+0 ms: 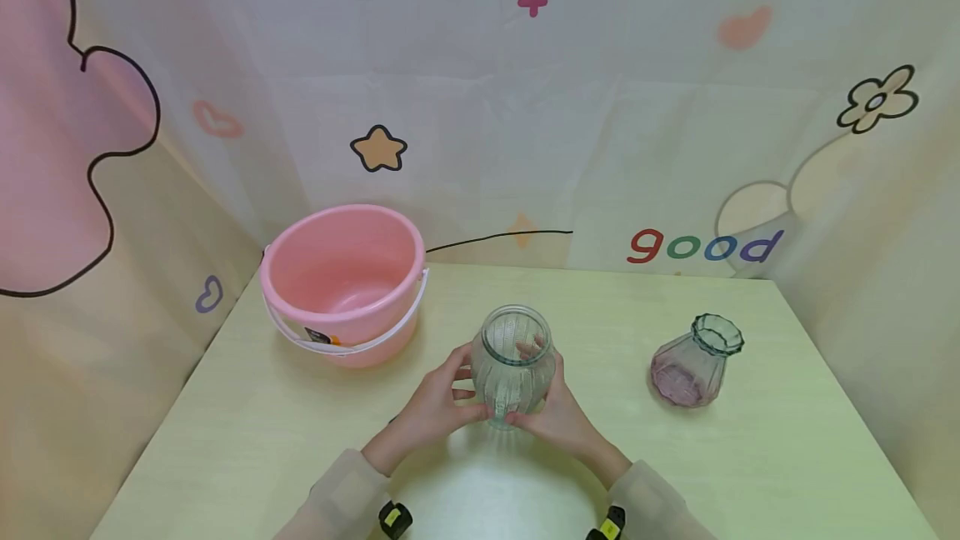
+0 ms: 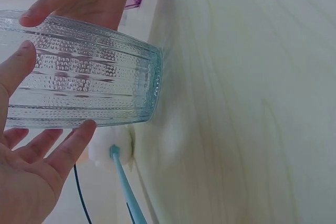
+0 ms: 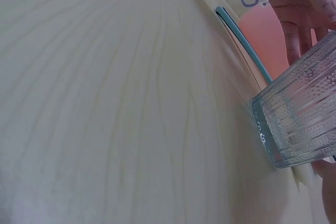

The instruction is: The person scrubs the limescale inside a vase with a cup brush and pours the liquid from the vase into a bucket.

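A clear ribbed glass vase with a round rim stands upright between both hands, low over the table near the middle. My left hand grips its left side, with the thumb at the lower front and the fingers around the side. The right hand holds the opposite side in the same manner, its thumb close to the left one. In the left wrist view the textured wall and thick base of the vase show between the two hands. The right wrist view shows its base beside the tabletop.
A pink bucket with a white handle stands at the back left. To the right sits a smaller faceted vase, greenish at the rim and purple below. A teal rod with a white fluffy end shows in the left wrist view. Printed curtains hang behind the table.
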Available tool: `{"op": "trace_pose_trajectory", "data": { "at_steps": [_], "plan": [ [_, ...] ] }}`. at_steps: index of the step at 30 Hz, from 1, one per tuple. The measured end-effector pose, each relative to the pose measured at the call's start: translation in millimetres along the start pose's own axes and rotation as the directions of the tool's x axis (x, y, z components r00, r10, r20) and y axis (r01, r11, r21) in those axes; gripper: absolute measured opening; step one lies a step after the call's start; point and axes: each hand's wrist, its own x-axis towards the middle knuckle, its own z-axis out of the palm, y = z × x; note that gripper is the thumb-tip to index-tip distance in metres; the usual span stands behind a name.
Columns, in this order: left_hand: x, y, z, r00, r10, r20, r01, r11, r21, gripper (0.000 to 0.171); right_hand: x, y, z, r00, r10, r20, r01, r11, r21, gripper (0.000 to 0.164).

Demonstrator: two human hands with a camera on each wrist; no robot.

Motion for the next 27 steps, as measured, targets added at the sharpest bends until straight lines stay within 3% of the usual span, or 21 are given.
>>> {"op": "trace_pose_trajectory", "data": {
  "at_steps": [11,18,27],
  "plan": [
    [1.0,5.7,-1.0,1.000,-0.003,-0.001,0.003,0.999,-0.039,0.077,1,0,-1,1.000,0.006,-0.024,-0.007,1.000,-0.020,0.102],
    [1.7,10.5,-4.2,1.000,0.008,0.002,-0.008,0.997,-0.080,0.076,3,-11,-1,0.997,0.033,-0.073,-0.035,0.999,-0.027,0.104],
    [2.0,15.6,-7.4,1.000,0.027,0.016,-0.025,0.996,-0.090,0.076,4,-21,0,0.994,0.007,-0.105,-0.011,0.999,-0.035,0.104]
  ]
}}
